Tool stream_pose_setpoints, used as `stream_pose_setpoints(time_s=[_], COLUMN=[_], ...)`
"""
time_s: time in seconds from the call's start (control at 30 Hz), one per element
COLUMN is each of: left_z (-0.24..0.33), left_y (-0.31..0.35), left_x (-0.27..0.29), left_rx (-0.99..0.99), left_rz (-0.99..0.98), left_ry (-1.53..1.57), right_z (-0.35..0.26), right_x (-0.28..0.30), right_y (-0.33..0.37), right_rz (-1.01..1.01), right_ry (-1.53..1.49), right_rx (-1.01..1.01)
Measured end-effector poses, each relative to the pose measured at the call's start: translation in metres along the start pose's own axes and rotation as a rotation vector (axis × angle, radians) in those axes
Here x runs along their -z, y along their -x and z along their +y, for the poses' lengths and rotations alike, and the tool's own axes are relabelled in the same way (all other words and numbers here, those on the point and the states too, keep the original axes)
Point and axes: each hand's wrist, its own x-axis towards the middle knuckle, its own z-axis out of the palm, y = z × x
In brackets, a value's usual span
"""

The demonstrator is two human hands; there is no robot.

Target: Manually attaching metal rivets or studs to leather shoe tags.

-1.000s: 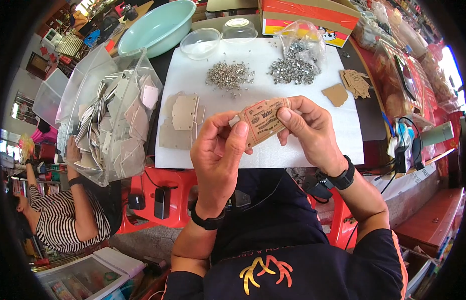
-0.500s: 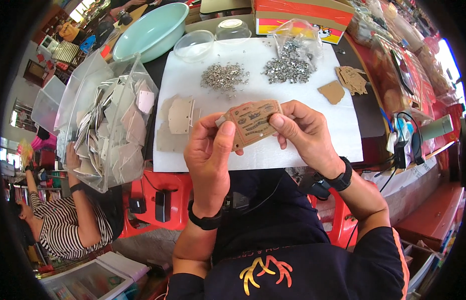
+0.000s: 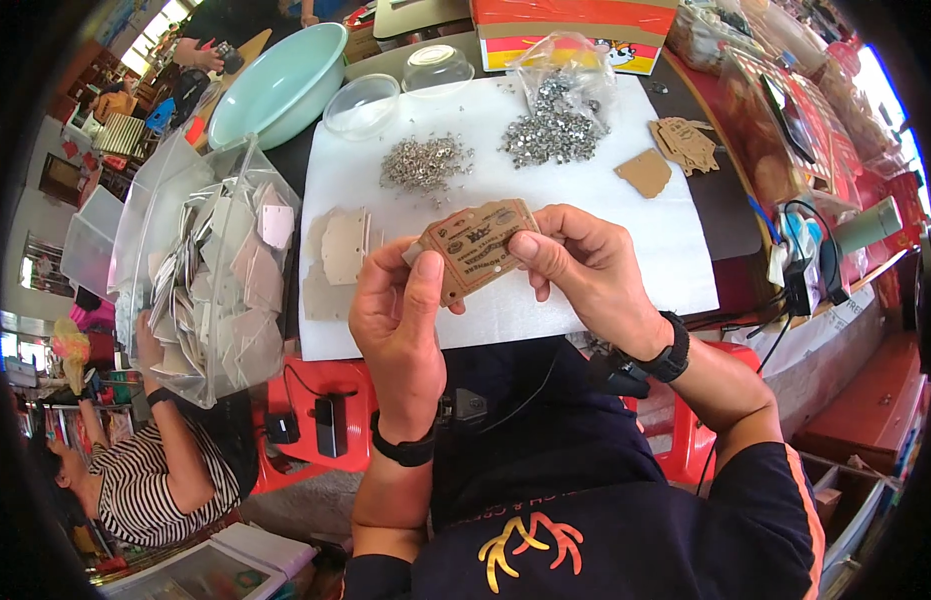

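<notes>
A brown printed cardboard piece (image 3: pixel 480 243) with a scalloped edge and small holes is held up over the white foam sheet (image 3: pixel 625 300). My left hand (image 3: pixel 400 310) pinches its left end between thumb and fingers; a pale edge shows by that thumb. With thumb on top and fingers beneath, my right hand (image 3: pixel 585 265) grips the right end. What lies behind the piece is mostly hidden. Left of my hands rest grey boards (image 3: pixel 343 250) with holes. Beyond are a pile of small metal fasteners (image 3: pixel 425 168) and a larger pile of metal bits (image 3: pixel 555 135).
Brown cut boards (image 3: pixel 682 145) lie at the right. A clear bin (image 3: pixel 225 375) full of grey boards stands at the left, with a striped-top person's hand (image 3: pixel 148 343) beside it. At the back are a pale green basin (image 3: pixel 285 85), clear bowls (image 3: pixel 362 105) and a carton (image 3: pixel 575 25).
The printed piece has tilted so its printed face shows more fully. Both hands keep their hold on it. The whole view has shifted slightly.
</notes>
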Motion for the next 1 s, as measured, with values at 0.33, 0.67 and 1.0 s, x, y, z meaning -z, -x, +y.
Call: stream_pose_setpoints(time_s=[0.33,0.67,1.0], left_z=[-0.002,0.007,0.013], left_y=[0.003,0.002,0.004], left_x=[0.000,-0.002,-0.006], left_rx=[-0.035,0.007,-0.008], left_rz=[-0.050,-0.114,-0.180], left_ry=[-0.011,0.082,0.095], right_z=[0.007,0.008,0.013], right_x=[-0.001,0.009,0.010], right_y=[-0.002,-0.006,-0.012], right_rz=[0.074,-0.098,-0.291], right_ry=[-0.039,-0.392,-0.795], right_rx=[0.019,-0.173,-0.311])
